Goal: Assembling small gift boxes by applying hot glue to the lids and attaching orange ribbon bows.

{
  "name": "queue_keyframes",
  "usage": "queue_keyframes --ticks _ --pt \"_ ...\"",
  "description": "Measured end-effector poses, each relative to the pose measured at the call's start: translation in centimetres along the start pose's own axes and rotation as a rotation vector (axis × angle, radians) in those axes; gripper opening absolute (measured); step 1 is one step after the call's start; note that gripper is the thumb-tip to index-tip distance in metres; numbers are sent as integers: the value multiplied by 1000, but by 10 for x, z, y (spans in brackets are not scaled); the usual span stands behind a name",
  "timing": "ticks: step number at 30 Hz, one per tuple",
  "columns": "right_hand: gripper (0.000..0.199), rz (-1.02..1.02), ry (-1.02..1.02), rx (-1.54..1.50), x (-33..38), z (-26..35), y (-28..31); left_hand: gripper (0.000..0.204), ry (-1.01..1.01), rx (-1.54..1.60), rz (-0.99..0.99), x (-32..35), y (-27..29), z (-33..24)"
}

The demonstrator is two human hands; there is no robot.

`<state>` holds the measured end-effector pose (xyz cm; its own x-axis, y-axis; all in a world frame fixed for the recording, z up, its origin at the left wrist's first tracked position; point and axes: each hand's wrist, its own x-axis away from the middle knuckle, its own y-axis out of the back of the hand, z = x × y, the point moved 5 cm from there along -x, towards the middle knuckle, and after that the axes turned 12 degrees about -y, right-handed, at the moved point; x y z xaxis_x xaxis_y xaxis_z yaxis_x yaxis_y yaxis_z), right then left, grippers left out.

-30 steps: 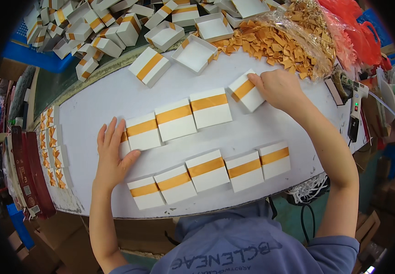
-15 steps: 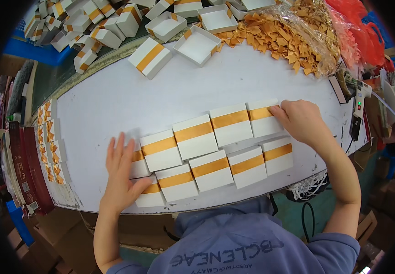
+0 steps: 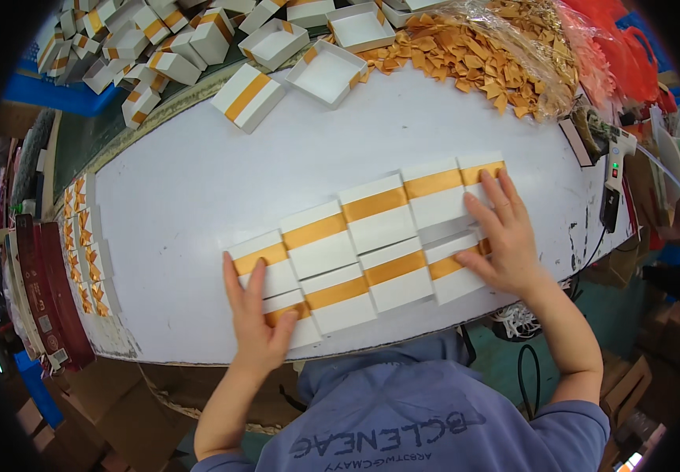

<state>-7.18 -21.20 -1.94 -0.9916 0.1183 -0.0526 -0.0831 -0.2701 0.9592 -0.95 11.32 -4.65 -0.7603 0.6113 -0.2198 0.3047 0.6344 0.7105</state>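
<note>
Two rows of white box lids with gold ribbon bands lie side by side on the table, slanting up to the right: the far row and the near row. At their left end my left hand has its fingers spread, with fingertips on the end box of the far row and the thumb on the near one. My right hand lies with fingers apart across the right end of both rows, partly covering the last near box. A narrow gap shows between the rows toward the right.
A heap of white ribboned boxes fills the far left. Gold ribbon bows are piled at the far right beside red plastic bags. A glue gun stands at the right edge; bow-topped boxes line the left.
Both rows of boxes have shifted to the right, and my left hand has moved right with them. My right hand has come down from the far corner to span both rows.
</note>
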Motion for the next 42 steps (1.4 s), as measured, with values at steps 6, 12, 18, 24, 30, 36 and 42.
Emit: queue_keyframes --ticks 6,12,18,24,30,36,42 --pt "62 -19 -1 33 1 -35 12 62 29 77 -42 -17 -28 -27" --pt "62 -43 -20 29 -9 -34 27 59 -100 -29 -142 -63 16 -4" --pt "46 -92 371 -217 -102 70 23 59 -196 -591 -113 -195 27 63" --pt "32 -143 394 163 -178 93 -44 59 7 -669 250 -195 32 56" --pt "17 -165 429 -314 -185 137 -5 45 310 -571 73 -36 87 64" --pt "29 351 -219 -881 -206 156 -78 43 583 -378 67 40 67 24" --pt "37 282 -99 -487 -199 187 -80 45 600 -51 -5 49 49 8"
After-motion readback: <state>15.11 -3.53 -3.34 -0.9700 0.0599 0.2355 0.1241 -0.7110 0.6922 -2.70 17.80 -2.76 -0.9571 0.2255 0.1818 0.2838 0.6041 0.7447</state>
